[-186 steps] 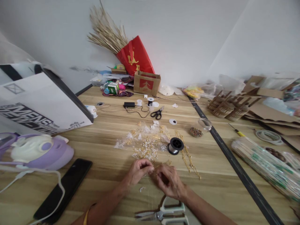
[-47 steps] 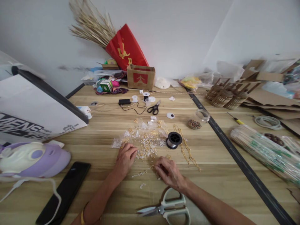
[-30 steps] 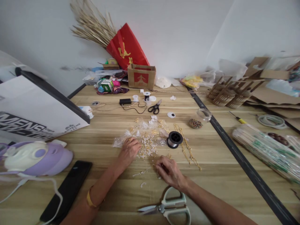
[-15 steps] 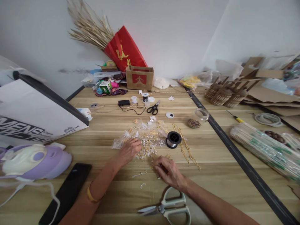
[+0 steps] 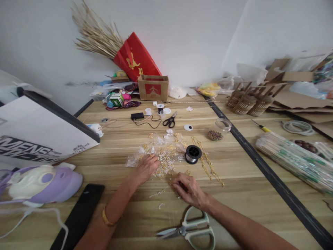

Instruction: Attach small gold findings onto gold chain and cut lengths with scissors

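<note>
My left hand (image 5: 146,168) reaches into a heap of small gold and silver beads and findings (image 5: 164,157) on clear plastic, fingers curled down onto the pieces. My right hand (image 5: 189,190) rests on the wooden table (image 5: 125,139) just below the heap, fingers pinched on the end of a thin beaded strand (image 5: 158,192) that trails left. A black spool of wire (image 5: 193,153) stands right of the heap. Gold chains (image 5: 208,166) lie beside it. Pale green scissors (image 5: 192,231) lie near my right forearm.
A white paper bag (image 5: 39,132), a purple and white device (image 5: 39,178) and a black phone (image 5: 78,217) sit left. Black scissors (image 5: 169,120), a bead jar (image 5: 217,131), a red bag (image 5: 135,60) and a cardboard box (image 5: 153,87) lie farther back. Cardboard and wrapped sticks (image 5: 293,158) are right.
My left hand left the right hand and went up into the bead heap, where it has shifted slightly right. My right hand stays on the strand.
</note>
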Demonstrator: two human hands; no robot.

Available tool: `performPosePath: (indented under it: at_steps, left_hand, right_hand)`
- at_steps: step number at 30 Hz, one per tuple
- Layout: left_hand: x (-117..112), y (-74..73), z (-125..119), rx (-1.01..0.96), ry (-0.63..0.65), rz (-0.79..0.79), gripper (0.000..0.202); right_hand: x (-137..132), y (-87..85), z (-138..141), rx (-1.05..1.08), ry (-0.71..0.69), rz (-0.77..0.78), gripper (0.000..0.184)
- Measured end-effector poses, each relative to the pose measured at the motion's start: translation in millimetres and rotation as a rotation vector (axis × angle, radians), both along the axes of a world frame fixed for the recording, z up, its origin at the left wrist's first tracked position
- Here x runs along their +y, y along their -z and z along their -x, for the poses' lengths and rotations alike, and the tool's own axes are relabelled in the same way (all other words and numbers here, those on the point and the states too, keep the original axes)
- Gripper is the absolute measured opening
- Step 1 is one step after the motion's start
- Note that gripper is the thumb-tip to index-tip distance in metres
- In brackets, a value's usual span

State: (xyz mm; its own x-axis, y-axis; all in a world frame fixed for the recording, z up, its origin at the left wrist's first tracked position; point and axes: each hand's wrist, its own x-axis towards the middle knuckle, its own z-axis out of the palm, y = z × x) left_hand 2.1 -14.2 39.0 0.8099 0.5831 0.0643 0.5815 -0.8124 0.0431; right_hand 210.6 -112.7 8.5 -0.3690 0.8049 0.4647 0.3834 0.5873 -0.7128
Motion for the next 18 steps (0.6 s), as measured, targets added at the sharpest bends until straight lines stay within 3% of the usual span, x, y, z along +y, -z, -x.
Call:
performPosePath:
  at_steps: [4,9,18]
  left_hand:
    - [-2,1.0,2,-0.150,-0.041,0.046,0.018]
    - [-10,-3.0,2,-0.493,-0.155,0.151,0.014]
    - [-36,-4.1,-3,-0.974,-0.512,0.755,0.008]
  right_hand:
    - [0,-0.8,-1,-0.004,-0.001,0.018,0.011]
    - [0,0.6,-1,0.005,0.001,0.015,0.011]
    - [0,1.1,0,-0.019,0.014,-0.008,0.009]
